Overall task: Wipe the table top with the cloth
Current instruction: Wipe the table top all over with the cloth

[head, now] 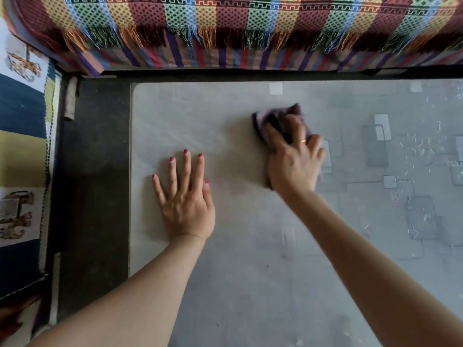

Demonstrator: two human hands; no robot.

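While right hand (294, 159) grips cloth (278, 121) mid-table (200, 116), I'm mid-wipe; left hand (185, 196) flat, fingers straight, bracing. Next: sweep toward speckled right side.

The left hand (186, 196) lies flat on the grey bench (240, 284), fingers straight and spread, not far from its left edge. The right hand (295, 159) presses a bunched purple cloth (280, 116) against the bench top further toward the far edge, its fingers curled over the fabric and a gold ring (302, 141) on one of them; the cloth and hand are blurred. Beyond the far edge hangs a striped, fringed woven blanket (238, 21), and a dark floor strip (92, 184) runs along the left edge.
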